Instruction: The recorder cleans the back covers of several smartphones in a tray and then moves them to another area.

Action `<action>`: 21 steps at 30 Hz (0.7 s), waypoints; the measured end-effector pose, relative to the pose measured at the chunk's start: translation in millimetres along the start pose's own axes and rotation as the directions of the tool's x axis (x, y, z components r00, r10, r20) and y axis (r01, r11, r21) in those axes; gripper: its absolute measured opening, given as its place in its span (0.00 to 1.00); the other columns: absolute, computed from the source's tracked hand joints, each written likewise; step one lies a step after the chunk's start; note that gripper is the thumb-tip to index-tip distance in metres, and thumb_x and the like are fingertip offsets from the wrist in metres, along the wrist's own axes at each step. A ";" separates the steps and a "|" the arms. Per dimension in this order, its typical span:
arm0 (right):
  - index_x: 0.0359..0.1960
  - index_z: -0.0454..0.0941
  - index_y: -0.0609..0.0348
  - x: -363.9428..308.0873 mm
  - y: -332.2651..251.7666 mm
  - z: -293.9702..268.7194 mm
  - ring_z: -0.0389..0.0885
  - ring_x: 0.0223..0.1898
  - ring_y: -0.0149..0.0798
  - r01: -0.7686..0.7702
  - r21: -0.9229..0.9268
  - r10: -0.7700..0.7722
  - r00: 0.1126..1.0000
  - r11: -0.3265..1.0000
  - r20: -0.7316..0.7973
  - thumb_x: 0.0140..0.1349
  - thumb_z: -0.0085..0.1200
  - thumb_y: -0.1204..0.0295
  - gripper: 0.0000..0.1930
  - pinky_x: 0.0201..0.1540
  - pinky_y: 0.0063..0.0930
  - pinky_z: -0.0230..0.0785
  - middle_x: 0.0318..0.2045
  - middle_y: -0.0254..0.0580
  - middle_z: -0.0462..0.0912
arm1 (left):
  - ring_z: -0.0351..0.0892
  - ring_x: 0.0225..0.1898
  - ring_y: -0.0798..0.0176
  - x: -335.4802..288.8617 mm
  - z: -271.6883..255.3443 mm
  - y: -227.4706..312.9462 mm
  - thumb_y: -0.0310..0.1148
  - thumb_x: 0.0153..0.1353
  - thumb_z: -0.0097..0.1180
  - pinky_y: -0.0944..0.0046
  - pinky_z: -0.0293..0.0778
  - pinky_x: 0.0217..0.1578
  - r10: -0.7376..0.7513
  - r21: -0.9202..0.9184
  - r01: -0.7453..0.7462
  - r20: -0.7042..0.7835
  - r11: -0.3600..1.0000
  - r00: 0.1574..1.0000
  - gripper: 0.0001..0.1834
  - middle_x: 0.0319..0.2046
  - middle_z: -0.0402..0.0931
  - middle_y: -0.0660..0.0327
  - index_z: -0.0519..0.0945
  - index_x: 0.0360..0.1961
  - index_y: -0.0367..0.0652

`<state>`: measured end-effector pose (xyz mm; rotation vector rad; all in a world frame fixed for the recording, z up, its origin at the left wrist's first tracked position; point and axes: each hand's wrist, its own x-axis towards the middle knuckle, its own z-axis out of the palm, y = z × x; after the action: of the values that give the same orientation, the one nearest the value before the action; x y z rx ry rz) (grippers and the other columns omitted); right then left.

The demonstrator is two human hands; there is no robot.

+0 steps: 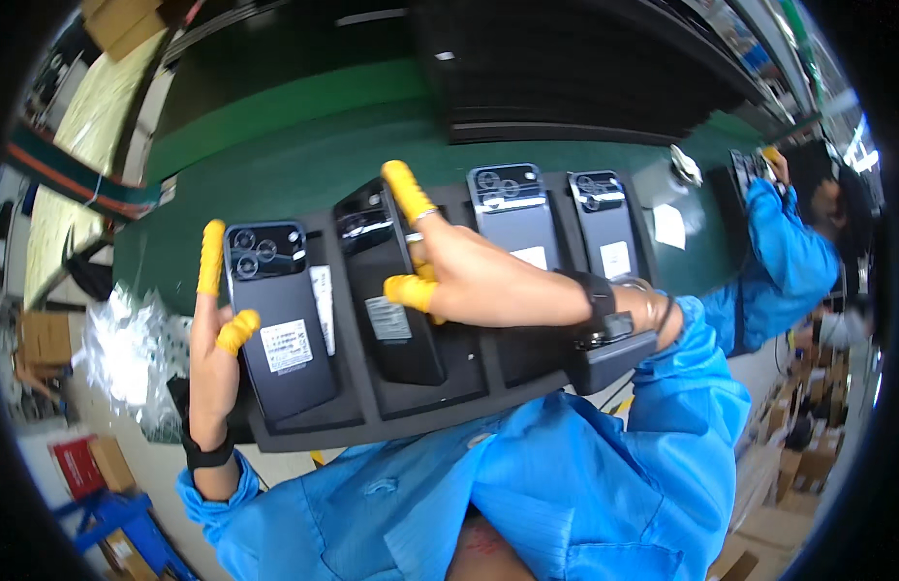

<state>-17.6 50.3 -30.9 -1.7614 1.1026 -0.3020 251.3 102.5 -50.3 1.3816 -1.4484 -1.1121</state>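
Along the left edge of a dark smartphone (293, 382) with a white label, my left hand (215, 353) grips, thumb and index in yellow finger cots. A second dark smartphone (411, 353) is tilted up out of its compartment. My right hand (469, 276), also in yellow finger cots, holds it by its right edge; some of its fingers are hidden behind. Both phones are back side up over a black compartment tray (372, 426). Two more smartphones, one near (512, 223) and one farther right (602, 221), lie in the tray, the first partly covered by my right hand.
A green work surface (372, 155) carries the tray. Black stacked sheets (585, 77) stand at the back. Clear plastic bags (130, 353) lie at left. Right of the tray are a white paper (668, 228) and a co-worker in a blue sleeve (784, 232). Boxes (808, 465) line the right.
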 end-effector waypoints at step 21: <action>0.53 0.74 0.63 -191.4 115.7 -91.1 0.75 0.34 0.26 -0.023 -0.027 -0.012 0.500 0.999 -0.866 0.62 0.52 0.74 0.17 0.35 0.16 0.67 0.36 0.37 0.78 | 0.66 0.25 0.77 -57.8 -59.2 -55.7 0.38 0.69 0.41 0.76 0.61 0.25 -0.010 0.375 0.155 -0.361 0.914 0.933 0.21 0.26 0.69 0.67 0.69 0.57 0.36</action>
<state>-243.8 135.0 -32.7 -1.6147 1.8196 -1.2976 326.3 156.7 -87.5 1.8367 -1.4021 -0.5855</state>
